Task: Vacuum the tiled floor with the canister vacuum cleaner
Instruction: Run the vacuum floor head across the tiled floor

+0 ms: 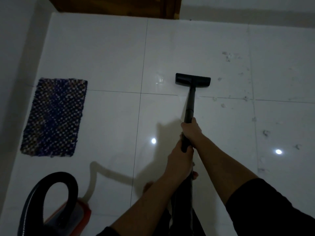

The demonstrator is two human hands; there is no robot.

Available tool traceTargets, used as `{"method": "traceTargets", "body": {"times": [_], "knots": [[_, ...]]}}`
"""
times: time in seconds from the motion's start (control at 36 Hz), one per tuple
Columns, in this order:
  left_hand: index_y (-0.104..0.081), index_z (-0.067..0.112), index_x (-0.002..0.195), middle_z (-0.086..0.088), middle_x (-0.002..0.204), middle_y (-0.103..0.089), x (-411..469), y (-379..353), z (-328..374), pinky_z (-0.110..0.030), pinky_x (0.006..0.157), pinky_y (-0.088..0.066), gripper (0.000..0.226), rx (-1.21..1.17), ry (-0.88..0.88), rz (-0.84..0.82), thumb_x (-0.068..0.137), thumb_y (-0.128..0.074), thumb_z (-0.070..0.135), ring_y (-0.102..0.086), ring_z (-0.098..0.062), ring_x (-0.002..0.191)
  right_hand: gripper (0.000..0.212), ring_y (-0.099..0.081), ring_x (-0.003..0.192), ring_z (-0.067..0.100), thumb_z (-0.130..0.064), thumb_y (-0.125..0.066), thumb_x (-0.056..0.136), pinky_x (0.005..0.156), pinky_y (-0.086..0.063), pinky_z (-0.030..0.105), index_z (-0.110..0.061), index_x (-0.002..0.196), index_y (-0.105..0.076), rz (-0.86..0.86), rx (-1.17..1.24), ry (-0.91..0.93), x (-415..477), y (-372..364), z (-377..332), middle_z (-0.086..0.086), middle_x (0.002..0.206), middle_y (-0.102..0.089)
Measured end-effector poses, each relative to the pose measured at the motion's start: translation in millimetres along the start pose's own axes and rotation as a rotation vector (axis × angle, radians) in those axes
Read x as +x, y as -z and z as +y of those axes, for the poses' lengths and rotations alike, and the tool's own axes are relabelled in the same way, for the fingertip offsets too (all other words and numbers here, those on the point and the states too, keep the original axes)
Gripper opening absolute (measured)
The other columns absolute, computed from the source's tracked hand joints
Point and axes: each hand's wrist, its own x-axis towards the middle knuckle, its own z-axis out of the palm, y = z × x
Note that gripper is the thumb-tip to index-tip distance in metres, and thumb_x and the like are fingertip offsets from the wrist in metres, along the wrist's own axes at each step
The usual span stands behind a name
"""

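Note:
A black vacuum wand [190, 106] runs from my hands forward to a flat black floor head [193, 80] that rests on the white tiled floor [110, 57]. My right hand [191, 132] grips the wand higher up its shaft. Just behind it, my left hand [180, 160] grips the wand's lower end. The red and grey canister [71, 217] sits at the bottom left, with its black hose [56, 178] arching above it. Dust clumps [265, 132] lie scattered over the tiles right of the floor head.
A blue patterned mat [54, 118] lies on the floor at the left, near the wall [15, 48]. A brown wooden door [115, 5] stands at the far end. Bare toes [148, 186] show beneath my left forearm. Two ceiling lights reflect on the glossy tiles.

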Motion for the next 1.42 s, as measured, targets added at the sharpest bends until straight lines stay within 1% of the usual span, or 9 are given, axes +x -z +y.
{"method": "traceTargets", "body": {"times": [0.22,0.64,0.81,0.92,1.0,1.25,1.31,1.36,1.42], "knots": [[-0.048,0.018,0.133,-0.006,0.073,-0.056,-36.3,-10.1,-29.3,-0.013,0.035,-0.042,0.033,-0.084,0.044,0.002,0.1,-0.04,0.022,-0.055,-0.012,0.051,0.06,-0.053,0.054,0.017,-0.015,-0.043,0.097,0.041,-0.039,0.022,-0.021,0.151,-0.02,-0.012,-0.005,0.004,-22.4,-5.6,39.2,0.016,0.099,-0.054],[-0.05,0.021,0.127,-0.004,0.07,-0.052,-91.6,-44.6,-72.6,-0.008,0.033,-0.036,0.028,-0.066,0.039,0.011,0.101,-0.039,0.021,-0.047,-0.004,0.041,0.065,-0.057,0.06,0.021,-0.016,-0.045,0.094,0.054,-0.05,0.03,-0.024,0.153,-0.016,-0.026,-0.002,-0.031,-59.4,4.2,106.4,0.019,0.11,-0.056],[-0.05,0.023,0.12,-0.009,0.071,-0.054,-109.1,-39.8,-82.3,-0.015,0.033,-0.042,0.022,-0.089,0.061,-0.01,0.101,-0.039,0.02,-0.05,-0.01,0.043,0.069,-0.062,0.106,0.039,-0.018,-0.047,0.091,0.093,-0.052,0.047,-0.022,0.152,-0.017,-0.002,-0.019,-0.042,-74.6,-5.1,117.5,0.025,0.127,-0.053],[-0.052,0.024,0.113,-0.004,0.059,-0.052,-127.5,-34.6,-101.7,-0.022,0.038,-0.048,0.017,-0.098,0.064,-0.025,0.1,-0.041,0.021,-0.051,-0.008,0.036,0.067,-0.06,0.1,0.034,-0.017,-0.047,0.092,0.091,-0.052,0.042,-0.017,0.152,-0.017,-0.014,-0.023,-0.028,-92.1,-13.7,134.3,0.024,0.13,-0.052],[-0.054,0.038,0.095,-0.001,0.065,-0.056,-133.1,-33.7,-114.6,-0.043,0.063,-0.057,0.016,-0.023,0.049,-0.015,0.1,-0.043,0.027,-0.059,-0.017,0.059,0.065,-0.056,0.069,0.022,-0.015,-0.046,0.094,0.066,-0.053,0.034,-0.016,0.152,-0.017,-0.036,0.004,-0.033,-103.6,-18.9,142.9,0.024,0.126,-0.053],[-0.048,0.038,0.099,-0.004,0.07,-0.058,-149.3,-48.9,-137.4,-0.044,0.07,-0.055,0.012,-0.043,0.077,0.022,0.1,-0.042,0.028,-0.058,-0.021,0.063,0.066,-0.05,0.055,0.013,-0.012,-0.044,0.096,0.044,-0.04,0.021,-0.018,0.153,-0.012,-0.069,-0.027,-0.022,-121.1,-16.7,169.5,0.023,0.129,-0.053],[-0.05,0.037,0.095,-0.004,0.072,-0.058,-153.4,-53.8,-141.1,-0.041,0.067,-0.055,0.014,-0.055,0.08,0.013,0.101,-0.042,0.027,-0.058,-0.021,0.065,0.064,-0.048,0.059,0.013,-0.011,-0.044,0.097,0.048,-0.039,0.017,-0.016,0.153,-0.012,-0.073,-0.057,0.005,-126.0,-10.8,174.8,0.021,0.132,-0.051],[-0.052,0.037,0.09,-0.004,0.074,-0.058,-159.1,-57.3,-143.2,-0.031,0.053,-0.053,0.018,-0.083,0.092,0.005,0.101,-0.042,0.027,-0.057,-0.019,0.061,0.06,-0.05,0.077,0.017,-0.011,-0.044,0.097,0.069,-0.042,0.02,-0.014,0.151,-0.019,-0.06,-0.05,0.039,-130.3,-6.5,180.6,0.019,0.136,-0.05],[-0.055,0.027,0.108,-0.007,0.076,-0.056,-165.3,-59.3,-145.2,-0.022,0.039,-0.048,0.016,-0.12,0.11,-0.004,0.101,-0.041,0.026,-0.055,-0.017,0.057,0.059,-0.048,0.085,0.019,-0.009,-0.046,0.096,0.077,-0.041,0.027,-0.011,0.15,-0.021,-0.052,-0.057,0.046,-135.9,-4.7,184.5,0.018,0.132,-0.051]]}}
